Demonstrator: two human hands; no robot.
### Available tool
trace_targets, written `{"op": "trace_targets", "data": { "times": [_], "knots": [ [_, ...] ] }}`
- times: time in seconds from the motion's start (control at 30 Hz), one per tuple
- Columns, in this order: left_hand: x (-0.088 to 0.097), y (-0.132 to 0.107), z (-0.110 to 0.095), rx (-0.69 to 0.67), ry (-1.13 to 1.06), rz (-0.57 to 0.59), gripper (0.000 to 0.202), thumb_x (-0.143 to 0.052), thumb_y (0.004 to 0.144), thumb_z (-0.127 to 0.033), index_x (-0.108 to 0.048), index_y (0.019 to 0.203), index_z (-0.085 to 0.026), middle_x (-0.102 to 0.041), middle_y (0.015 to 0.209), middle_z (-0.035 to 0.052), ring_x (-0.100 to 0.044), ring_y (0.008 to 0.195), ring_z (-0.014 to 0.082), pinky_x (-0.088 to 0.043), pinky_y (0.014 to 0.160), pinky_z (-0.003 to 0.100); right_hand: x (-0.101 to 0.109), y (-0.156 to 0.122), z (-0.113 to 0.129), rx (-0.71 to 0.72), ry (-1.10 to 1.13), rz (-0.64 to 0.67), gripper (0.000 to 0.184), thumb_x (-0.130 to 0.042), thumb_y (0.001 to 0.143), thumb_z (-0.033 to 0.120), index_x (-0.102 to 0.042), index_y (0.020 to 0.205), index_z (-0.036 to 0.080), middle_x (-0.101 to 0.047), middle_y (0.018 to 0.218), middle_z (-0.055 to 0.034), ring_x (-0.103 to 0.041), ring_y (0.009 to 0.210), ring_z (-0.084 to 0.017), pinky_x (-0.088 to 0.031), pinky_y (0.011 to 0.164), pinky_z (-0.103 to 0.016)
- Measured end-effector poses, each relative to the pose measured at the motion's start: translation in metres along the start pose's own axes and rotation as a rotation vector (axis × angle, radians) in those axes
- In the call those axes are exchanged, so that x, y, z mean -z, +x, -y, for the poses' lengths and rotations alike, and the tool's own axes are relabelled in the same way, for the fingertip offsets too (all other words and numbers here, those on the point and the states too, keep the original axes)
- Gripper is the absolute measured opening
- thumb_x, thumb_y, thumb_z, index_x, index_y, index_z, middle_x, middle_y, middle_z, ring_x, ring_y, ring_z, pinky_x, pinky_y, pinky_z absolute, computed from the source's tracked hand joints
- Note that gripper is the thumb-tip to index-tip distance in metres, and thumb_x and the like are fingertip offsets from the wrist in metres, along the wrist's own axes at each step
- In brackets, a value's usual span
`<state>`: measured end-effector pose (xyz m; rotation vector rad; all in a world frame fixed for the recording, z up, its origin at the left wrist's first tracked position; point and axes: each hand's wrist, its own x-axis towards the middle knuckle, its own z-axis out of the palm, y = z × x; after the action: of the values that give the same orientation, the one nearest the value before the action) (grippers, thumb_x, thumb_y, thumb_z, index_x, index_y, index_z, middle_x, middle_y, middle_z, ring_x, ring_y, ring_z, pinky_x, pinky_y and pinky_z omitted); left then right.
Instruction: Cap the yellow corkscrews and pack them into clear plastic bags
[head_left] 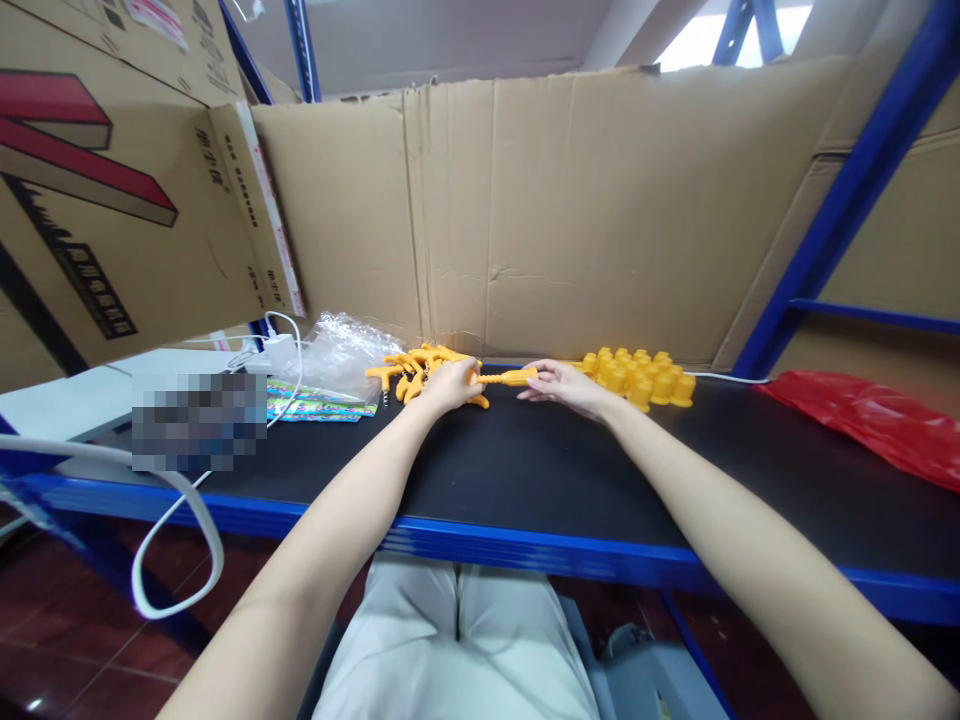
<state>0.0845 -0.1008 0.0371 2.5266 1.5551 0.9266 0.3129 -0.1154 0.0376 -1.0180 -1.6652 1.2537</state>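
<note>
A yellow corkscrew-like piece with a ribbed shaft lies level between my two hands over the black shelf top. My left hand is closed around its handle end, whose tip sticks out below my fingers. The fingers of my right hand pinch the thicker far end of the shaft. Just left of my left hand lies a heap of yellow T-shaped corkscrew handles, some showing a dark metal spiral. Several yellow cup-shaped pieces stand in rows beyond my right hand.
Clear plastic bags and colourful flat packets lie left of the heap. A white cable loops over the blue front edge. At right lies a red plastic bag. A cardboard wall closes the back.
</note>
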Motion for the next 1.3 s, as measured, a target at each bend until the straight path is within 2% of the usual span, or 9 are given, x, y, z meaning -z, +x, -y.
{"op": "trace_targets", "data": {
  "times": [0.17, 0.33, 0.57, 0.7, 0.87, 1.07, 1.3],
  "knots": [
    [0.002, 0.0, 0.001, 0.005, -0.02, 0.007, 0.03, -0.062, 0.07, -0.042, -0.059, 0.092, -0.022, -0.059, 0.073, 0.0025, -0.055, 0.073, 0.0194, -0.04, 0.068, 0.027, 0.001, 0.0, 0.001, -0.009, -0.098, -0.012, 0.031, -0.055, 0.084, 0.039, -0.058, 0.099, 0.012, -0.068, 0.092, -0.0124, -0.065, 0.062, -0.013, -0.054, 0.07, -0.031],
    [0.005, -0.003, 0.0, -0.052, -0.128, 0.009, 0.032, -0.062, 0.069, -0.047, -0.057, 0.086, -0.021, -0.056, 0.072, 0.0016, -0.052, 0.069, 0.0179, -0.038, 0.066, 0.026, -0.001, 0.001, -0.001, -0.043, -0.081, -0.019, 0.029, -0.051, 0.086, 0.038, -0.057, 0.099, 0.012, -0.068, 0.09, -0.0117, -0.064, 0.06, -0.012, -0.053, 0.062, -0.026],
    [0.002, -0.002, 0.003, -0.011, -0.272, 0.094, 0.025, -0.054, 0.075, -0.045, -0.054, 0.079, -0.02, -0.054, 0.069, -0.0011, -0.051, 0.065, 0.0137, -0.036, 0.061, 0.023, -0.001, 0.002, -0.004, -0.074, -0.088, -0.033, 0.029, -0.052, 0.086, 0.039, -0.057, 0.097, 0.013, -0.067, 0.089, -0.011, -0.063, 0.062, -0.011, -0.053, 0.059, -0.022],
    [-0.001, 0.0, 0.005, -0.038, -0.305, 0.055, 0.019, -0.054, 0.076, -0.039, -0.055, 0.078, -0.02, -0.054, 0.067, -0.0013, -0.051, 0.063, 0.0131, -0.037, 0.063, 0.023, -0.001, 0.002, -0.005, -0.08, -0.087, -0.032, 0.028, -0.052, 0.086, 0.04, -0.056, 0.096, 0.014, -0.067, 0.09, -0.0106, -0.063, 0.062, -0.011, -0.052, 0.058, -0.022],
    [-0.003, -0.001, 0.003, -0.014, -0.282, -0.048, 0.021, -0.054, 0.078, -0.042, -0.054, 0.079, -0.021, -0.056, 0.066, -0.0007, -0.053, 0.065, 0.015, -0.04, 0.068, 0.026, -0.003, 0.003, -0.005, -0.067, -0.08, -0.019, 0.028, -0.052, 0.086, 0.039, -0.055, 0.097, 0.014, -0.067, 0.089, -0.0104, -0.062, 0.061, -0.011, -0.051, 0.057, -0.022],
    [-0.006, -0.001, 0.005, -0.029, -0.218, -0.039, 0.021, -0.05, 0.081, -0.042, -0.054, 0.083, -0.021, -0.056, 0.067, 0.0003, -0.054, 0.066, 0.0167, -0.041, 0.07, 0.029, -0.003, 0.003, -0.005, -0.03, -0.106, -0.019, 0.032, -0.055, 0.083, 0.044, -0.056, 0.092, 0.013, -0.067, 0.083, -0.0093, -0.06, 0.058, -0.01, -0.048, 0.054, -0.022],
    [-0.007, -0.002, 0.005, -0.025, -0.282, -0.044, 0.02, -0.053, 0.079, -0.042, -0.053, 0.081, -0.022, -0.054, 0.065, -0.0005, -0.054, 0.066, 0.0165, -0.039, 0.071, 0.027, -0.005, 0.003, -0.004, -0.02, -0.098, -0.028, 0.033, -0.055, 0.083, 0.045, -0.057, 0.082, 0.012, -0.068, 0.073, -0.0085, -0.056, 0.046, -0.008, -0.042, 0.047, -0.021]
  ]
}}
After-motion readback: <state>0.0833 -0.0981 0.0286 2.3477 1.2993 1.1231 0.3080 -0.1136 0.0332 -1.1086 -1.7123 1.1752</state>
